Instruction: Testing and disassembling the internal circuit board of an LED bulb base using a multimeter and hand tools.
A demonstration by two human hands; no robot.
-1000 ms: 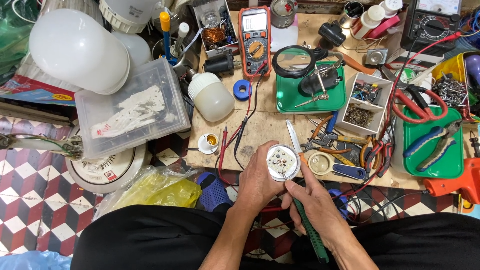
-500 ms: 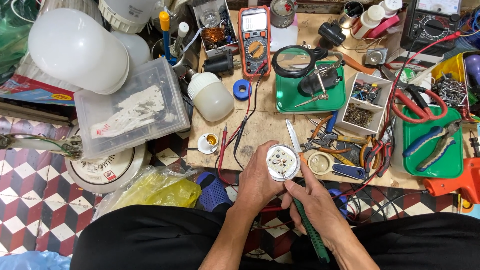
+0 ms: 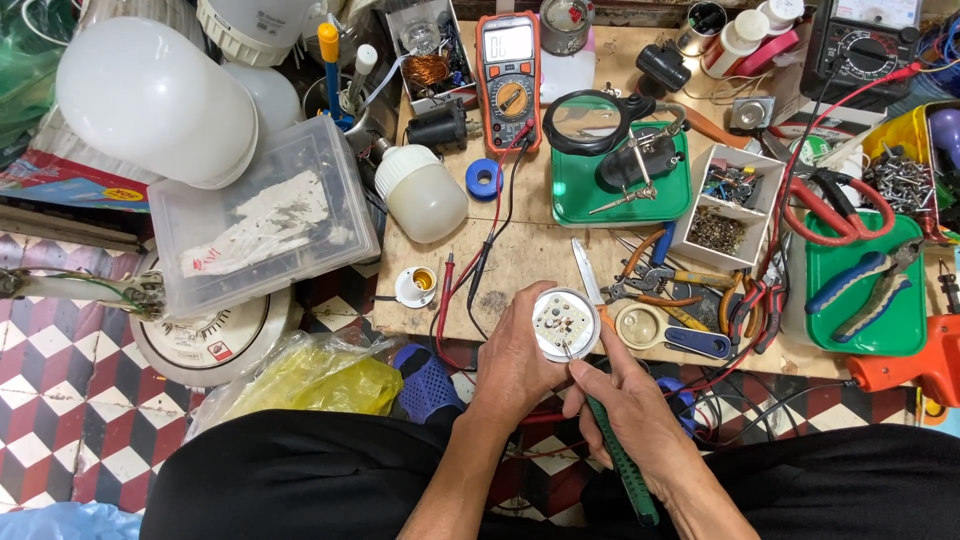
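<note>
Head view shows us nearest our own lap in dark cloth, and above it our two hands meeting at the near edge of the cluttered wooden surface (image 3: 520, 255). Our left hand (image 3: 515, 365) has its grip closed around the rim of a small round LED board (image 3: 565, 324), white, face up, held just off the surface edge. Our right hand (image 3: 630, 400) is closed pen-fashion on a green-handled tool (image 3: 620, 465), whose thin metal tip touches the board's face. Against the pictures from a second and half a second back we find almost nothing changed: both hands, the board and the tool tip sit where they were, so we judge the work is a steady, fine contact on one spot of the board and not a move between things. Just beyond the board lie a knife blade (image 3: 586, 272) and a heap of pliers (image 3: 665, 285); farther back stand a green tray (image 3: 612, 190) with a magnifier (image 3: 585, 120), a white bulb (image 3: 425, 195) and an orange multimeter (image 3: 508, 65).
</note>
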